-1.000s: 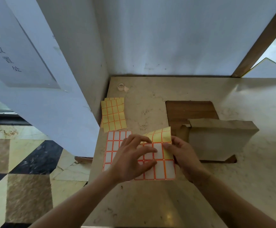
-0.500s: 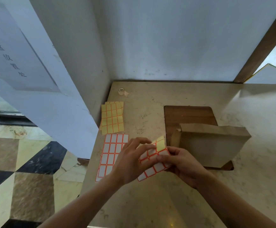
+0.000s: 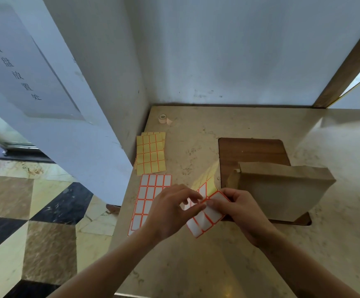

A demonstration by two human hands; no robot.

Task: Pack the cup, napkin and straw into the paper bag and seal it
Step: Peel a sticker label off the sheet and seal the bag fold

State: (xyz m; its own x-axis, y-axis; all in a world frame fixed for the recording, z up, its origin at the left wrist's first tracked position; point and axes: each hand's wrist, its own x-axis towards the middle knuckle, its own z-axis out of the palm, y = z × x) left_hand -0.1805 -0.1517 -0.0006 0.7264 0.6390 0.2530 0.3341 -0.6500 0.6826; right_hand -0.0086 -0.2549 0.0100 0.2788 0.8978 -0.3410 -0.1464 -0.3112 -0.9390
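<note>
A brown paper bag stands on the marble counter with its top folded over, right of both hands. My right hand holds up a sheet of white, orange-edged stickers, whose upper part curls back and shows its yellow backing. My left hand pinches at a sticker on that sheet with thumb and forefinger. Cup, napkin and straw are not visible.
Another white sticker sheet lies flat on the counter under my left hand. Yellow sticker sheets lie behind it. A small tape roll sits near the wall corner. A brown wooden board lies under the bag. The counter's left edge drops to the tiled floor.
The sticker sheet has been lifted off the counter and tilted toward me. My left hand's fingers moved from pressing it flat to pinching one sticker. The bag has not moved.
</note>
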